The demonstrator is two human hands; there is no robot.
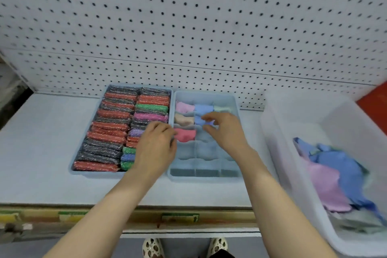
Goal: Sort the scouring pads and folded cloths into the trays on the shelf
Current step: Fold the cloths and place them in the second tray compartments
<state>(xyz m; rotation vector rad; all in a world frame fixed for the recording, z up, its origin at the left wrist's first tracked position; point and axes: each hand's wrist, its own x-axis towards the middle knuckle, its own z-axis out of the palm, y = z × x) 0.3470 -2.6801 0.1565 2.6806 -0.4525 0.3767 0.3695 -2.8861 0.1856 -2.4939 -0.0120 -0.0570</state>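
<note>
On the shelf (41,153), two pale blue trays are set side by side against the pegboard (188,16). The left tray (72,170) is packed with scouring pads (109,125) stood on edge in two rows, apparently so that many fit and each colour can be read from above. The divided tray (235,172) to its right holds one folded cloth per compartment in its far rows, while the near compartments are seen to be unfilled, so the sorting is judged to be well short of done. A blue folded cloth (200,120) in the middle column is pinched by the right hand (225,130), thumb and fingertips being closed on its upper edge, probably to seat it down between the dividers. The left hand (156,144) is held with fingers curled at the wall where the two trays meet, just beside a red folded cloth (184,134); whether that cloth is gripped or merely touched cannot be told, since the fingertips are hidden. The remaining loose cloths (335,176), blue, pink and pale green, are heaped in a translucent bin (276,153) to the right, near the right forearm.
</note>
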